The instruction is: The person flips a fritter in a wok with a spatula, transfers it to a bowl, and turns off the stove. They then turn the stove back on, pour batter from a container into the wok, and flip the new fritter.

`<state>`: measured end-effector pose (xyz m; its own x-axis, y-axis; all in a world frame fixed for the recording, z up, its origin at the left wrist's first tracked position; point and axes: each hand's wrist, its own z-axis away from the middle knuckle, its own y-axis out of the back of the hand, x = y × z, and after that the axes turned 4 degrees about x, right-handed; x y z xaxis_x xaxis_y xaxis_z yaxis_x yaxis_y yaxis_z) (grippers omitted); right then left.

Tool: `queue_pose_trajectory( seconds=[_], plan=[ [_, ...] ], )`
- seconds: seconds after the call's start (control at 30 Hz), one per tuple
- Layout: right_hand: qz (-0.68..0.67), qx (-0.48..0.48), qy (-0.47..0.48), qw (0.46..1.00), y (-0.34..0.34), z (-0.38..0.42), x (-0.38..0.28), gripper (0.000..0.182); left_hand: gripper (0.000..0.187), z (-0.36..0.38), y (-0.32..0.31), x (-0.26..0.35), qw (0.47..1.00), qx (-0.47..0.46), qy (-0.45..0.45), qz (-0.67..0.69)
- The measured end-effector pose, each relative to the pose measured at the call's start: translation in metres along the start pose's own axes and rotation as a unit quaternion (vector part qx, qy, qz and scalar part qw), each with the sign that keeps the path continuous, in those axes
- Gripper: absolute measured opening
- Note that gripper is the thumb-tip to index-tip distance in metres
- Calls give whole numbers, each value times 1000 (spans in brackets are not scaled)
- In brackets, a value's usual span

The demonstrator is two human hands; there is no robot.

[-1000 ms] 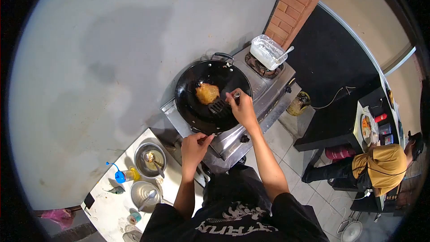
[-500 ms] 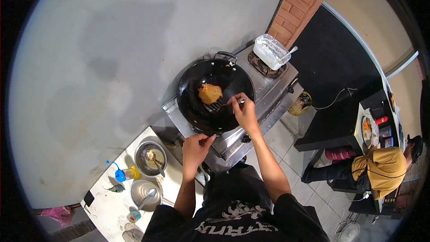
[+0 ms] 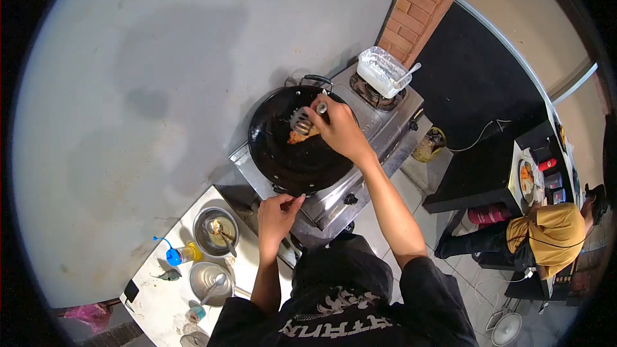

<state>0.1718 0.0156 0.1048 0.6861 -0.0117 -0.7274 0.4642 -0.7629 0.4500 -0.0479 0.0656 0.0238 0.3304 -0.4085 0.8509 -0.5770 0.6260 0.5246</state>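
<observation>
A black wok (image 3: 302,170) sits on the stove with a golden-brown fried piece of food (image 3: 297,137) in it. My right hand (image 3: 337,130) is closed around the handle of a slotted spatula (image 3: 300,121). The spatula's head is over the food's far side, and my hand covers part of the food. At the wok's near rim, the thumb and fingers of my left hand (image 3: 277,220) are pinched at the near handle, which they partly hide.
A white plastic tub (image 3: 384,67) with a spoon rests on the other burner of the steel stove (image 3: 334,209). On the white table (image 3: 157,295) are two metal bowls, one a steel bowl (image 3: 200,234), and a blue-capped bottle (image 3: 183,254). A person in a yellow shirt (image 3: 556,238) stands at the right counter.
My right hand has moved up and left over the wok, carrying the spatula from below the food to its far side. My left hand stays at the near handle.
</observation>
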Motion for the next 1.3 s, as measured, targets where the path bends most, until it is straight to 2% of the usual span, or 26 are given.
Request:
queue_pose_trajectory(
  seconds=[0.1,0.13,0.23,0.3,0.43,0.5,0.67,0.73,0.83,0.9,0.97,1.0,1.03,1.1,1.17,1.23,1.3],
  plan=[
    [34,17,-40,998,17,19,-3,17,34,2,0,-3,1000,6,-2,8],
    [38,9,-104,994,23,27,2,17,34,2,1,-5,1000,5,-2,12],
    [61,12,-144,988,45,45,-6,17,34,2,0,-9,1000,19,-12,16],
    [64,30,-125,990,50,57,-3,16,34,1,3,-6,1000,7,-3,4],
    [74,20,-157,985,50,71,-16,14,36,-2,5,-6,1000,-7,1,-11],
    [105,-46,-160,981,46,70,-19,16,36,-3,4,-6,1000,-4,-3,-9],
    [103,-82,-173,976,27,52,-8,20,37,-1,4,-7,999,-13,13,-33],
    [139,-60,-80,985,17,46,14,20,37,-1,0,-9,1000,-2,-8,-26],
    [116,-85,-118,982,21,35,19,23,36,0,-1,-4,999,-8,3,-31],
    [110,-80,-150,979,21,34,17,25,36,0,-1,-3,999,-13,16,-29],
    [120,-37,-113,986,12,36,23,25,36,-1,-2,-2,999,-22,24,-27],
    [115,-59,-154,980,9,40,24,22,36,-1,-3,-1,999,-16,13,-34],
    [116,-59,-154,980,6,42,22,22,37,-1,-3,-1,999,-11,4,-41],
    [83,-16,-128,988,-1,47,21,21,37,-2,-4,-3,999,-11,-2,-40],
    [89,-10,-132,987,-7,52,25,21,38,-5,-3,-2,999,-10,-9,-39],
    [19,35,-161,986,-10,57,25,22,38,-5,0,1,999,-20,6,-45],
    [11,62,-163,985,-12,60,31,22,38,-5,1,3,999,-12,1,-46]
  ],
)
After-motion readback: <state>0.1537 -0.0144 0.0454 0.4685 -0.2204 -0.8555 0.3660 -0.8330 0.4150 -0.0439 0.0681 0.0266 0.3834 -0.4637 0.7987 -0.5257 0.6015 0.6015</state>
